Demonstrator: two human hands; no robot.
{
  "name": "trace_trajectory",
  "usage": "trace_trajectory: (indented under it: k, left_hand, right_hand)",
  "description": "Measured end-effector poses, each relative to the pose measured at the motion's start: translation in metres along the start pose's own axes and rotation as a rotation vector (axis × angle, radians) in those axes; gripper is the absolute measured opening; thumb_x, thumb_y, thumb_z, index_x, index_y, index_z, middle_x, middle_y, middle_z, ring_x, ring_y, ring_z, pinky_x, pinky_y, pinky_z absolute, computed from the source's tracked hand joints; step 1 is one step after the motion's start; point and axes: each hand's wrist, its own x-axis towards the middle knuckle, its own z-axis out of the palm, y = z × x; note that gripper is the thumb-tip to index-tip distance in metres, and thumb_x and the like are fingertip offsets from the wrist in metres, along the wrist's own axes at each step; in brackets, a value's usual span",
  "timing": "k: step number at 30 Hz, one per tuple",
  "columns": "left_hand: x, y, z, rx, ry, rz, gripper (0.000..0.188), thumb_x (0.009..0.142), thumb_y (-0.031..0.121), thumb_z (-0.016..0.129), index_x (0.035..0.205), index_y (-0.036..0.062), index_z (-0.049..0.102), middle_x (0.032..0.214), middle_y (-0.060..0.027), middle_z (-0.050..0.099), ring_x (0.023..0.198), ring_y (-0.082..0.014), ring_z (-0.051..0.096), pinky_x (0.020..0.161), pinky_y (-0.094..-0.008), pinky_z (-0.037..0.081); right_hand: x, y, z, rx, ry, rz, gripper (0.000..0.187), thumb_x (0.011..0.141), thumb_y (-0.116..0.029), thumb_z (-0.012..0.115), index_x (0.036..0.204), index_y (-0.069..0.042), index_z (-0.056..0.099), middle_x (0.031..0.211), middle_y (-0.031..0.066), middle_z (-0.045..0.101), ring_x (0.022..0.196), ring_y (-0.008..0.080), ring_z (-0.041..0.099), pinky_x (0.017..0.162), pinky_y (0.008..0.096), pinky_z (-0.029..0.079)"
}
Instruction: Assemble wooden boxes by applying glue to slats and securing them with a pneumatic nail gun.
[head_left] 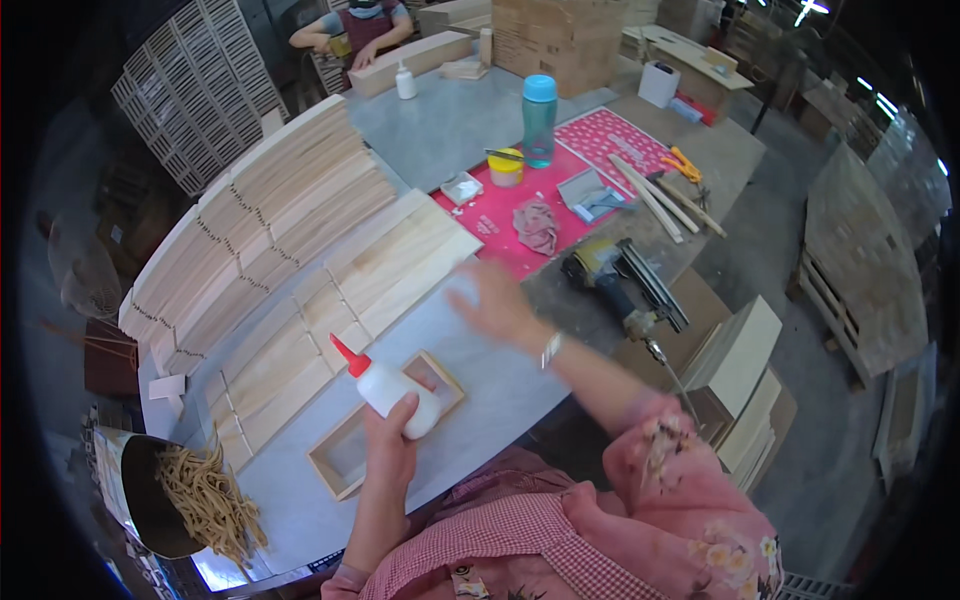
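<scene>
My left hand (388,440) is closed around a white squeeze glue bottle (398,395) with a red pointed nozzle, tilted up to the left. Below the bottle, a shallow wooden frame (335,470) lies on the grey-white tabletop; hand and bottle hide part of it. My right hand (495,305), blurred by motion, is over the table with fingers apart and nothing visible in them. It is near the right end of the flat wooden panels (400,255), which lie in a row with narrow gaps. Behind these stand long stacks of thin wooden boards (290,190).
At left, a metal bucket (135,490) holds tan rubber bands (210,495). A pink mat (490,220) carries a blue bottle (538,125), a yellow-lidded jar (506,168) and a cloth (536,226). A nail gun (620,285) lies at right. Across the table, another person (365,35) works.
</scene>
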Motion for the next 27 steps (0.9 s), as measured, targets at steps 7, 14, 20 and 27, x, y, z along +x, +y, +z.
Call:
trace_trajectory:
  k: [7,14,20,27]
  left_hand:
    - [-0.015,0.004,-0.007,0.539,-0.075,-0.131,0.048,0.08,0.016,0.078,0.119,-0.0031,0.059,0.103,-0.0156,0.069,0.087,-0.0242,0.065,0.08,-0.0339,0.053]
    - [-0.015,0.009,0.011,0.766,-0.025,-0.15,0.051,0.074,0.017,0.082,0.116,-0.0028,0.06,0.094,-0.0155,0.07,0.079,-0.0246,0.064,0.075,-0.0347,0.053]
    - [-0.013,0.004,0.029,1.085,-0.174,0.014,0.052,0.071,0.017,0.082,0.115,-0.0012,0.061,0.09,-0.0149,0.069,0.078,-0.0255,0.064,0.074,-0.035,0.052]
    - [-0.024,0.006,0.006,1.145,-0.105,0.058,0.053,0.069,0.014,0.08,0.116,0.0005,0.06,0.092,-0.0146,0.069,0.076,-0.0262,0.063,0.073,-0.0363,0.052]
  right_hand:
    - [0.099,0.156,-0.043,-0.668,0.1,0.313,0.03,0.085,-0.019,0.066,0.111,-0.005,0.067,0.109,0.0186,0.065,0.102,0.037,0.06,0.084,0.0451,0.051]
    - [0.043,0.044,-0.054,0.373,0.06,0.052,0.024,0.078,-0.01,0.071,0.101,-0.007,0.066,0.087,0.0042,0.06,0.07,0.016,0.053,0.061,0.03,0.045]
    - [-0.047,-0.07,-0.04,0.502,0.03,-0.106,0.036,0.071,-0.008,0.077,0.101,-0.008,0.058,0.08,0.0015,0.055,0.069,0.016,0.051,0.065,0.0304,0.046]
    - [0.001,0.011,-0.049,0.387,0.023,0.235,0.04,0.067,-0.008,0.078,0.099,-0.008,0.054,0.079,0.0035,0.062,0.071,0.0208,0.06,0.066,0.0363,0.051]
